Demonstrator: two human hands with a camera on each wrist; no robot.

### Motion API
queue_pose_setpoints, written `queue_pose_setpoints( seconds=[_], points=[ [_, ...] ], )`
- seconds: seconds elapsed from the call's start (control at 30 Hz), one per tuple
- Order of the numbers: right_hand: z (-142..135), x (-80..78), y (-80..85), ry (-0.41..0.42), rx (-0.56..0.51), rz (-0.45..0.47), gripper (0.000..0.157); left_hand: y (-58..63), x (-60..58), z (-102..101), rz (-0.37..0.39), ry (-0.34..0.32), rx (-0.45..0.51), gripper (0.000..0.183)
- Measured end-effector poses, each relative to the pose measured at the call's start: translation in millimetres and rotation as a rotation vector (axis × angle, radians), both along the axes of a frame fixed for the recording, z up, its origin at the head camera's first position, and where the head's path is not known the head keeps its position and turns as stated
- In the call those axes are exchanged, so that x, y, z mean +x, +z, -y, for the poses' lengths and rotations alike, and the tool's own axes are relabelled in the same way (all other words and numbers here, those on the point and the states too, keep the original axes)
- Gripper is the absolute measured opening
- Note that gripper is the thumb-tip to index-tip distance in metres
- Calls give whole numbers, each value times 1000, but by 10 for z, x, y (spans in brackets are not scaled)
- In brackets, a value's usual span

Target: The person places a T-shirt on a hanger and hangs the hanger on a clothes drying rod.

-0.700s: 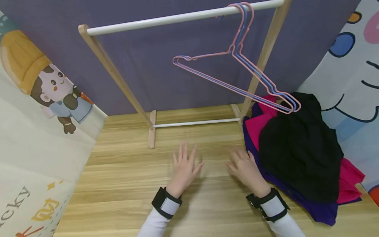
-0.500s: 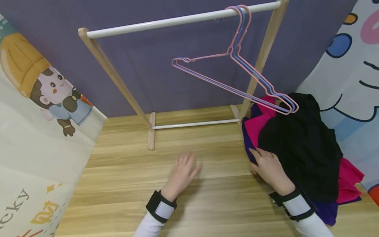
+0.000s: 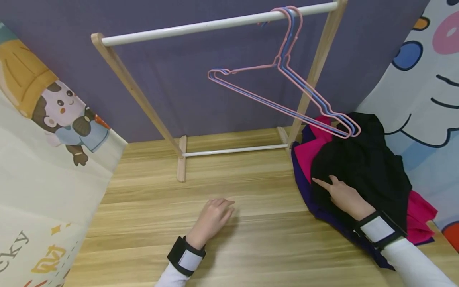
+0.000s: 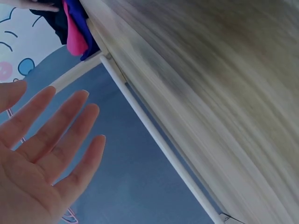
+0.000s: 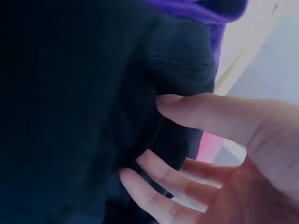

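My right hand (image 3: 346,196) lies over the black garment (image 3: 373,159) on top of a clothes pile at the right. Up close in the right wrist view, the thumb and fingertips touch the black cloth (image 5: 70,116) near a stitched seam, with a gap between thumb and fingers. Under the black garment, a magenta garment (image 3: 308,153) and a purple garment (image 3: 301,179) stick out. My left hand (image 3: 211,219) hovers above the wooden floor and holds nothing. Its fingers look loosely extended in the left wrist view (image 4: 51,144).
A rack with a white top rail (image 3: 215,26) and wooden posts stands ahead. Pink and blue hangers (image 3: 283,65) hang on its right part, their lower corner overlapping the pile in view. A white lower bar (image 3: 234,151) runs near the floor (image 3: 251,247). Printed cloth walls flank both sides.
My right hand has moved right from over the floor, past the purple edge, onto the black garment. My left hand has drawn slightly back and left, its spread fingers relaxing.
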State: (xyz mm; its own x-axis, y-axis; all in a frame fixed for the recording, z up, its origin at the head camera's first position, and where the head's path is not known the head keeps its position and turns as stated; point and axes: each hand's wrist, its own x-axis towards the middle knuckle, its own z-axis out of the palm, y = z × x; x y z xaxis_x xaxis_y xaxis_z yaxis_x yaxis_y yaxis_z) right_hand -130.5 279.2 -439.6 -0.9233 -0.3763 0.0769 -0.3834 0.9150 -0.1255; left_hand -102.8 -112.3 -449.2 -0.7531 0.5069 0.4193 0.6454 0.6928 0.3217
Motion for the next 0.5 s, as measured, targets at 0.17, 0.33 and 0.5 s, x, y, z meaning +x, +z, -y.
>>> queue_pose_setpoints(
  seconds=[0.17,0.33,0.5],
  points=[
    [32,-66,-44,32,33,14,40,-13,16,10,3,-7,7,18],
    [33,-115,-76,86,38,-26,24,-22,25,9,8,-16,10,16],
    [13,-149,46,141,34,-32,20,-17,33,-6,11,-28,12,16]
  ],
)
